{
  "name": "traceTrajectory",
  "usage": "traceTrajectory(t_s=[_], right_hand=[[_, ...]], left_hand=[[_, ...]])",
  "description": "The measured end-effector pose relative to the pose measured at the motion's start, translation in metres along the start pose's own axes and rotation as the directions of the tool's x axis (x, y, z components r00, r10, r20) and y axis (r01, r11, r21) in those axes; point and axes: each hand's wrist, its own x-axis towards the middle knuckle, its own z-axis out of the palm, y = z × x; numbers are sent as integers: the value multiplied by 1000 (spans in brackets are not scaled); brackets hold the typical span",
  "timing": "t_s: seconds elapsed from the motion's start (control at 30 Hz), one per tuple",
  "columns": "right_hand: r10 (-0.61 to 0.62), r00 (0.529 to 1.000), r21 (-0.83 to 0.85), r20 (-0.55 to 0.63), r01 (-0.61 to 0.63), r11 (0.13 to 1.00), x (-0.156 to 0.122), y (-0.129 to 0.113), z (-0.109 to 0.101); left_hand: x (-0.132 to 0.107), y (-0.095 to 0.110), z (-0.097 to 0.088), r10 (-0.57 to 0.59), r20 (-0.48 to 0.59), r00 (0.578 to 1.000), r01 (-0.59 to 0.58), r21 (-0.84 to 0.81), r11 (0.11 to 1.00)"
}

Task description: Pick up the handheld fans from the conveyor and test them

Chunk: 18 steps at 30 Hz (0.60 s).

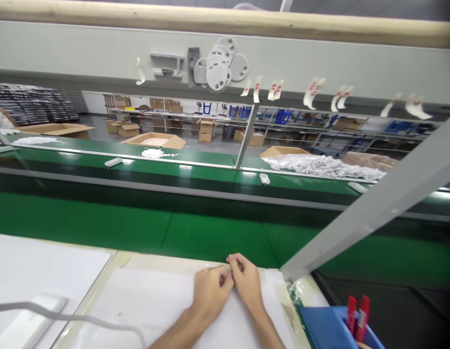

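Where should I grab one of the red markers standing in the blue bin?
Pinch a red marker by its top end, coming down from above. Both stand roughly upright in the blue bin, tops sticking up, lower parts hidden inside.

Left hand (209, 292) and right hand (248, 285) hide what they pinch

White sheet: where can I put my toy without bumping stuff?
Bare: the white sheet between the left hand and the grey cable, and the green belt past the right hand. Crowded: the right corner, with the blue bin, red markers and slanted grey post.
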Motion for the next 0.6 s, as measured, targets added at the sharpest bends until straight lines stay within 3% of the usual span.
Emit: traceTrajectory(t_s=[0.6], right_hand=[[-3, 1000, 2, 20, 3, 1000, 1, 3, 1]], left_hand=[[0, 0, 2, 6, -7, 1000, -6, -60, 998]])
